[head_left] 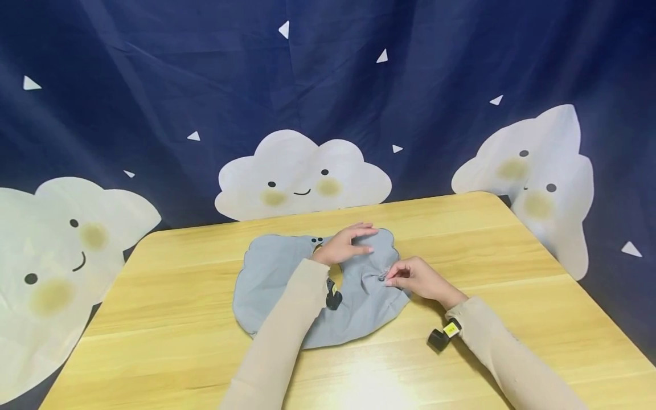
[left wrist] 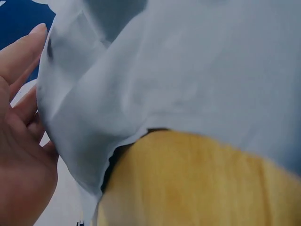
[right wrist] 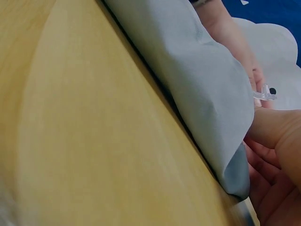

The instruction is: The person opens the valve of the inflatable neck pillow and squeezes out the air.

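A flat grey inflatable neck pillow (head_left: 277,267) with a scalloped edge lies on the table. My left hand (head_left: 348,245) rests across its upper part, fingers straight; in the left wrist view those fingers (left wrist: 21,59) lie along the fabric's edge. At the pillow's right side, my right hand (head_left: 417,279) pinches the cloth beside a small dark spot, and creases spread out from there. The right wrist view shows a clear plastic valve (right wrist: 265,94) standing up between both hands, behind the raised grey fabric (right wrist: 202,84). That fabric hides part of the right fingers.
The wooden table (head_left: 169,307) has its far edge close behind the pillow. A dark blue curtain (head_left: 328,85) printed with white clouds hangs beyond it. Each wrist wears a small black camera, such as the right one (head_left: 445,335).
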